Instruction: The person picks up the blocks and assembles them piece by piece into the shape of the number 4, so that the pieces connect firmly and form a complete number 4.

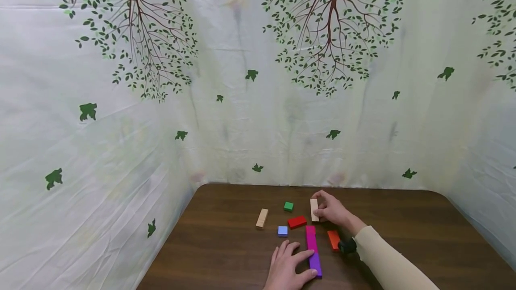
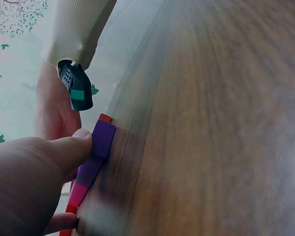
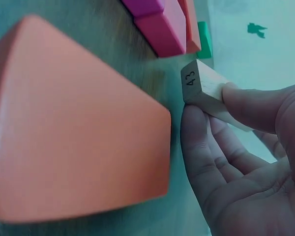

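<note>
My right hand (image 1: 333, 210) pinches a plain wooden block (image 1: 314, 210) between thumb and fingers; its end is marked 43 in the right wrist view. With thumb and forefinger spread, my left hand (image 1: 287, 266) touches the near side of a row of blocks. That row runs from a pink block (image 1: 310, 229) through a magenta block (image 1: 311, 241) to a purple block (image 1: 315, 265) at the near end. In the left wrist view the thumb rests against the purple block (image 2: 104, 137). An orange block (image 1: 333, 240) lies beside the right wrist and looms large in the right wrist view.
Left of the row lie a red block (image 1: 297, 222), a light blue block (image 1: 283, 231), a green block (image 1: 288, 206) and another wooden block (image 1: 262, 219). The brown table (image 1: 217, 254) ends at a leaf-patterned curtain (image 1: 290, 147) behind.
</note>
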`<state>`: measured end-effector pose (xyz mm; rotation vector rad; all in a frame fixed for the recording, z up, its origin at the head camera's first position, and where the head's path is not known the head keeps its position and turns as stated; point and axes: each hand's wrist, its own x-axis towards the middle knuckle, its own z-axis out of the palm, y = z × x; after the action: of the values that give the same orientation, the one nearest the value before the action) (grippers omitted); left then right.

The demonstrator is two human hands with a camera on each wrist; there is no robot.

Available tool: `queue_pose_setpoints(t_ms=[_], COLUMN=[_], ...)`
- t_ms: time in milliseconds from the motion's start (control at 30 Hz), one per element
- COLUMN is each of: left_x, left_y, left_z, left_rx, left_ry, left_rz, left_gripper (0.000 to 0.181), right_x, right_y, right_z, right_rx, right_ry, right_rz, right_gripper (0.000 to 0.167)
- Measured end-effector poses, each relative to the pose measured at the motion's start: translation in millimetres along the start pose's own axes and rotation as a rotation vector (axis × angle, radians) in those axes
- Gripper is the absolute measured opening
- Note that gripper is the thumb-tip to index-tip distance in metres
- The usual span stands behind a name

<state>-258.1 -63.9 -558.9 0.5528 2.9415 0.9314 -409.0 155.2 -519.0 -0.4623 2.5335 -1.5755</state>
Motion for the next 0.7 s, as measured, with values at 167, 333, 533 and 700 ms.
queue_pose_setpoints(t_ms=[167,333,533,700], left_x=[-0.6,-1.1,-2.1,-0.6], left_y=[0.6,0.4,0.5,-0.1], left_z=[-0.7,-1.0,-0.5,-0.5], left_rx=[0.011,0.011,0.011,-0.007], left_ry=[0.007,0.006,0.006,-0.007], left_rz=[0.015,0.021,0.025,0.011], left_gripper=[0.048,0.048,0.048,0.047], right_x=[-0.9,-0.2,1.4,0.1], right_y=[-4,-6,-5,-5], right_z=[4,10,17,19], right_rx=[0.010,0.017,0.034,-0.004], right_ry=[-0.042,-0.038,-0.040,-0.043], right_rz=[-0.017,-0.009,-0.004,0.003], right_gripper=[0.043,0.043,0.043,0.042])
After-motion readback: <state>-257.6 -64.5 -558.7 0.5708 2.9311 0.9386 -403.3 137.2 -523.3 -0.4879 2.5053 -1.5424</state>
